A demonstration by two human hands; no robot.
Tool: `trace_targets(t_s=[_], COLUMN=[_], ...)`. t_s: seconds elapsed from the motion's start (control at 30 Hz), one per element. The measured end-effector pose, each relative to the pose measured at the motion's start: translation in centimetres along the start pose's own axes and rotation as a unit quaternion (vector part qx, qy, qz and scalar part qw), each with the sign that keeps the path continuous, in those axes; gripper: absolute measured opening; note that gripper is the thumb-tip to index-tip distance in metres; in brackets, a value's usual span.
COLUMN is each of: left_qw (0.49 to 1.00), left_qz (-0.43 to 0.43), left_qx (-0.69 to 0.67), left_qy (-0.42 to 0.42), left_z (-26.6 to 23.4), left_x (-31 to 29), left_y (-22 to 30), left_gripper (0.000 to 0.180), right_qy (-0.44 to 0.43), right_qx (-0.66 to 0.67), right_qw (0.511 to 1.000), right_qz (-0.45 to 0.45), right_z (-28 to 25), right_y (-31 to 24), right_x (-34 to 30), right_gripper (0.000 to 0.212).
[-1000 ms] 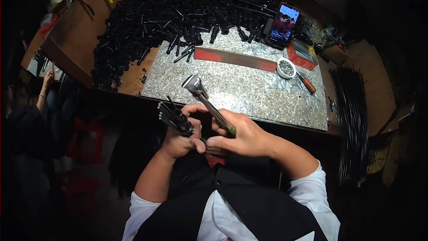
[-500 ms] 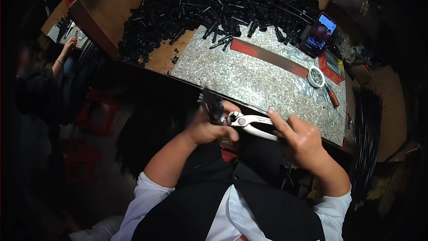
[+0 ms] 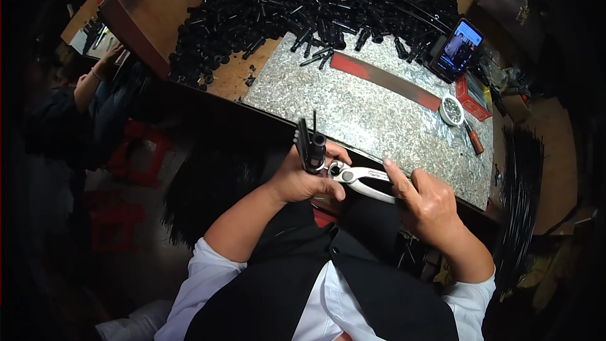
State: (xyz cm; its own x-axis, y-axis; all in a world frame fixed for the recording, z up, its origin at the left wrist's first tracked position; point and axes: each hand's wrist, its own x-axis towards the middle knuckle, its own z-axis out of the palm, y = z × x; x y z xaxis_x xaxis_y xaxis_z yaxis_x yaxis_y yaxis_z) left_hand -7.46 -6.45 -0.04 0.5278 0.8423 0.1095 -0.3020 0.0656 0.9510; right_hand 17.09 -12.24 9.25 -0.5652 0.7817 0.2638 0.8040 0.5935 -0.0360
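1. Black parts [image 3: 309, 145]: a small bundle of black tube- and rod-shaped pieces, held upright above the near edge of the bench, just in front of the person's chest.
2. Left hand [image 3: 303, 180]: fingers curled tight around the lower end of the black parts; the upper ends stand clear above the fist.
3. Pliers [image 3: 360, 179]: metal, pale handles, lying roughly level. The head meets the base of the black parts beside the left hand; whether the nose grips them cannot be told.
4. Right hand [image 3: 429, 205]: wrapped around the handles of the pliers, index finger stretched along the top handle, remaining fingers closed beneath.
5. Bench [image 3: 379, 120]: a speckled grey slab set on a wooden top, directly beyond both hands.
6. Red strip [image 3: 385, 80]: lies flat, slanting across the far part of the slab.
7. White dish [image 3: 452, 110]: small, round, holding small metal bits, at the right end of the red strip.
8. Phone [image 3: 457, 49]: propped up with a lit screen, beyond the dish.
9. Heap of black pieces [image 3: 297, 6]: covers the far side of the bench, with loose pieces spilling onto the slab.
10. Another person's arm [image 3: 95, 76]: at the far left, apart from the bench.
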Motion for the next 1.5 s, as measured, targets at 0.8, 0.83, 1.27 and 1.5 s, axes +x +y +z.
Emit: trace_targets(t_s=[0.8,0.83,1.27,1.5], left_qw=[0.995,0.994,0.986,0.999], left_qz=[0.045,0.044,0.019,-0.008], left_qx=[0.09,0.099,0.164,0.049], left_qy=[0.027,0.034,0.028,-0.001], left_z=[1.1,1.3,1.0,0.4], left_x=[0.2,0.1,-0.6,-0.9], left_y=[0.4,0.5,0.1,0.6], left_gripper=[0.057,0.057,0.059,0.068], right_qy=[0.05,0.036,-0.086,-0.015], right_qx=[-0.028,-0.025,0.134,0.052], right_qw=[0.998,0.999,0.984,0.998], right_qz=[0.012,0.017,0.075,0.032], right_z=[2.2,2.0,0.2,-0.3], right_y=[-0.1,-0.2,-1.6,-1.1], right_x=[-0.4,-0.6,-0.8,-1.6], right_gripper=[0.068,0.068,0.088,0.081])
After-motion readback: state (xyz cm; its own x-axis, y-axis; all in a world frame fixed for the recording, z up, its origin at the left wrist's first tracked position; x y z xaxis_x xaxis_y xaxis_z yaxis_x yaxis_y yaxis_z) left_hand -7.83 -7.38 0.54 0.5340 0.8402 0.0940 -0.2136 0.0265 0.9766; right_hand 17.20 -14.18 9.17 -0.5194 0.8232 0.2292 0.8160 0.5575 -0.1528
